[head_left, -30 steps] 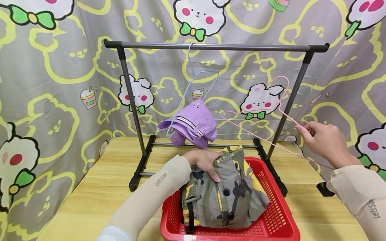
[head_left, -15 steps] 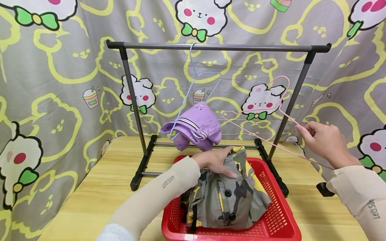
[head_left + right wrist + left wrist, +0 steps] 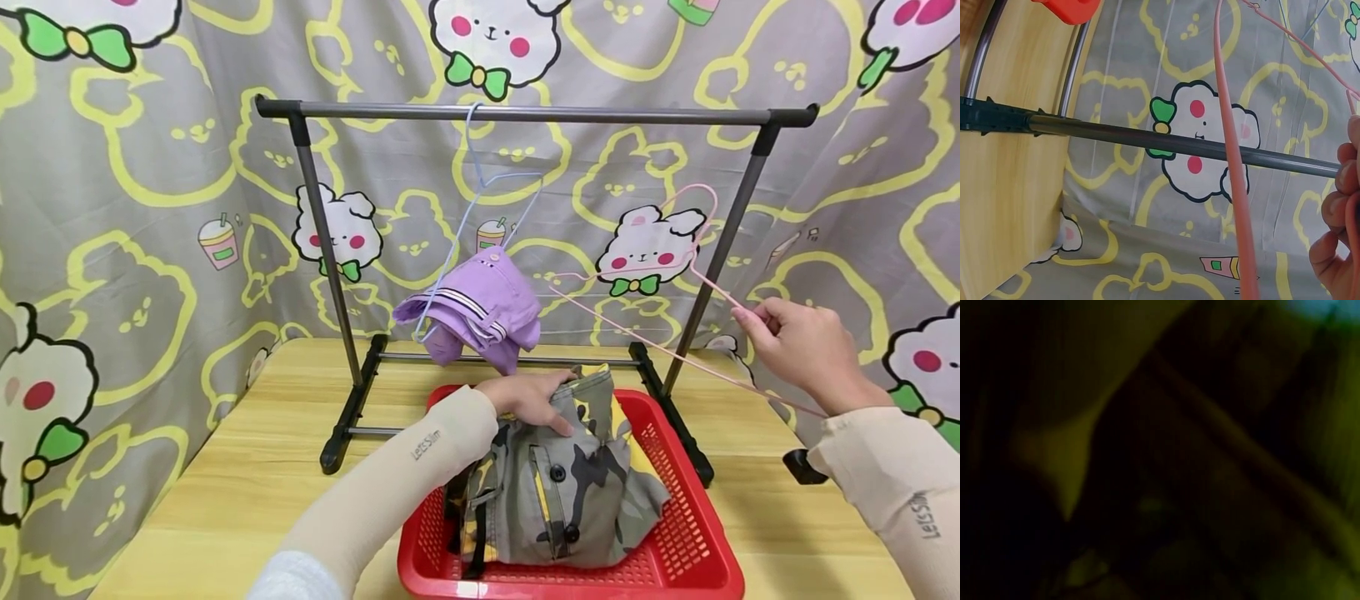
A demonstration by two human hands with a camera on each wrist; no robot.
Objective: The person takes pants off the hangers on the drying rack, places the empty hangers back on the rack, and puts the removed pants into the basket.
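My left hand (image 3: 528,402) grips grey, black and yellow camouflage pants (image 3: 517,517) by their upper edge, thumb across the front and other fingers hidden behind the cloth. The pants lie bunched in a red basket (image 3: 718,533), two dark buttons facing up. The left wrist view is dark and blurred. Out to the right, my right hand (image 3: 806,350) pinches one arm of a pink hanger (image 3: 712,286), its hook upward and its far end pointing left. In the right wrist view the fingers (image 3: 1338,209) curl round the hanger wire.
A grey metal rack (image 3: 637,116) with black feet stands behind the basket on the wooden table (image 3: 240,467). From its bar hangs a blue hanger (image 3: 459,233) with folded purple pants (image 3: 487,292). A patterned curtain (image 3: 165,317) closes off the back and sides.
My left hand has slid right and slightly back along the top of the camouflage pants, drawing the left side of the cloth inward. The right hand and pink hanger stay nearly still.
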